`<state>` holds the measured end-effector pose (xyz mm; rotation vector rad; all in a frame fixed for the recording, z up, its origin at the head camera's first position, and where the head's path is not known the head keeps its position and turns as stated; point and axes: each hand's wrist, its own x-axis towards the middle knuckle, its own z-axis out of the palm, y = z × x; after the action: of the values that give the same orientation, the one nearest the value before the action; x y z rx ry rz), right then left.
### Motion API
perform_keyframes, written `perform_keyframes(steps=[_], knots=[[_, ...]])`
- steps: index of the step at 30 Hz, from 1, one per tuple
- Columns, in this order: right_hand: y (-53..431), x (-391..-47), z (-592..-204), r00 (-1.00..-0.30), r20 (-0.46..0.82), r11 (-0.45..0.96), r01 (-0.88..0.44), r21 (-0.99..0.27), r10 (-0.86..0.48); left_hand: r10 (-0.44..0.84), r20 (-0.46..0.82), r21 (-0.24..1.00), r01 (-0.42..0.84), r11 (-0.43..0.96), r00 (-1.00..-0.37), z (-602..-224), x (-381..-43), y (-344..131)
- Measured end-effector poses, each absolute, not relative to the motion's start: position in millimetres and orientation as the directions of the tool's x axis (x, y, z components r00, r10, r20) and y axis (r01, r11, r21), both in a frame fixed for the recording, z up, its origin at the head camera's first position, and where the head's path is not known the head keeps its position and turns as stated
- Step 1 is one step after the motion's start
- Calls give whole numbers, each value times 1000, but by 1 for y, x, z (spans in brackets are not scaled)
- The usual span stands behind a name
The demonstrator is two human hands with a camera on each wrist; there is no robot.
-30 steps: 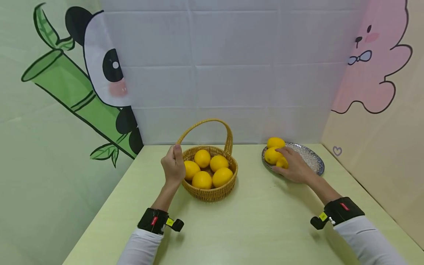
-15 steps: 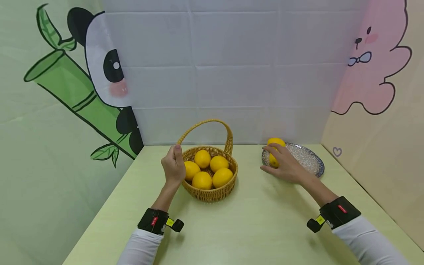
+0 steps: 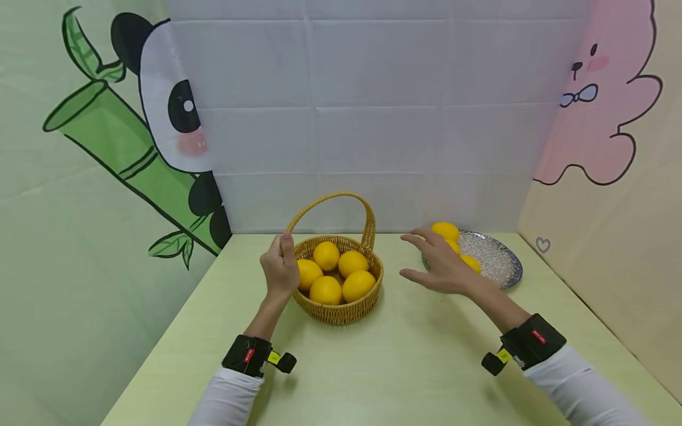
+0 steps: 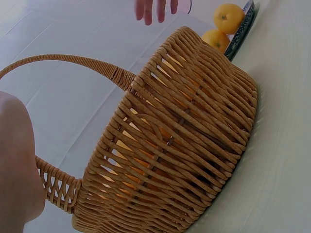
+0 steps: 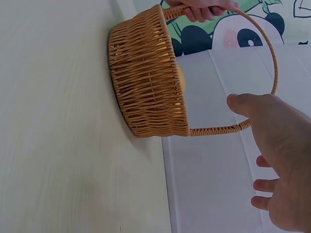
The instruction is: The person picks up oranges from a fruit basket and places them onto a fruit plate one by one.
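My left hand (image 3: 279,266) grips the near left side of the handle of a woven wicker basket (image 3: 337,313), which stands on the table. Several yellow lemons (image 3: 326,290) lie inside it. Between basket and plate, my right hand (image 3: 444,266) hovers with fingers spread and nothing in them; in the right wrist view its thumb (image 5: 243,103) overlaps the basket's handle (image 5: 218,130). Behind that hand, lemons (image 3: 470,264) rest on the left part of an oval patterned plate (image 3: 495,254), partly hidden by it. The left wrist view shows the basket's wickerwork (image 4: 170,141) up close.
The pale table (image 3: 373,367) meets a grey-white backdrop (image 3: 373,136) just behind the basket and plate. Side panels with a panda (image 3: 183,106) and a pink bear (image 3: 597,118) flank it. Each wrist wears a black camera strap (image 3: 533,341).
My right hand has moved left off the plate toward the basket, its fingers spreading, and the lemons there show more. My left hand stays on the basket's handle; the basket has not moved.
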<state>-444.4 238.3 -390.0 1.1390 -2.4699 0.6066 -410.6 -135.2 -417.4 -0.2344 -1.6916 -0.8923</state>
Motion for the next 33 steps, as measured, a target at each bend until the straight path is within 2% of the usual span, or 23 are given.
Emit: perform_keyframes(steps=[19, 24, 33], knots=[[197, -435, -384, -547, 445, 539, -827, -158, -709, -282, 898, 434, 573, 696, -337, -418, -411, -137], [185, -434, -384, -508, 459, 506, -852, -139, -729, -279, 893, 441, 571, 692, -352, -417, -410, -137], [167, -433, -384, -465, 446, 458, -879, -131, -764, -285, 901, 429, 574, 697, -327, -416, -410, -135]])
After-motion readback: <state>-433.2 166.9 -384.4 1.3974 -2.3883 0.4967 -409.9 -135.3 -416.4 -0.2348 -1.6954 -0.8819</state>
